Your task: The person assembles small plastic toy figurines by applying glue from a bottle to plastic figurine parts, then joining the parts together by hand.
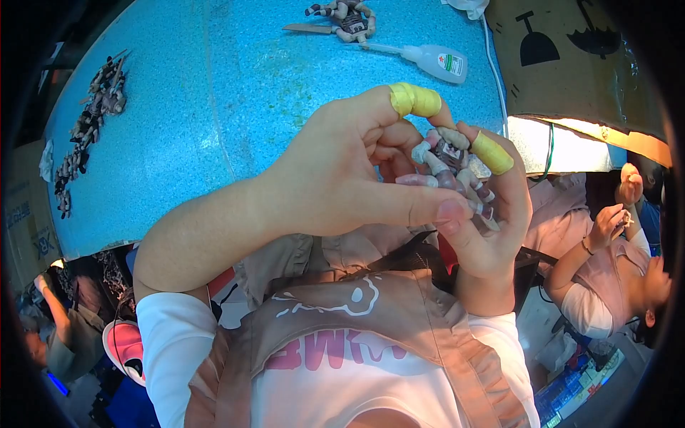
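Between both my hands is a small jointed toy figure [449, 157] with a dark torso and pale, pinkish-brown limbs, held above the near edge of the blue table. My left hand [357, 167] reaches across from the left, its thumb and fingers closed on the figure; yellow tape wraps its index finger. My right hand [499, 207] grips the same figure from the right, with yellow tape on one finger. Fingers cover part of the figure. Beyond the hands lies a translucent squeeze bottle [435, 63] with a long thin nozzle, beside another similar figure [351, 21] and a flat blade-like piece [307, 28].
A row of several small figures [89, 128] lies along the left of the blue table [193, 107]. A cardboard box [571, 64] stands at the far right, with a white cable [494, 64] by it. Another person [606, 264] sits at right holding a small piece; one more sits at lower left.
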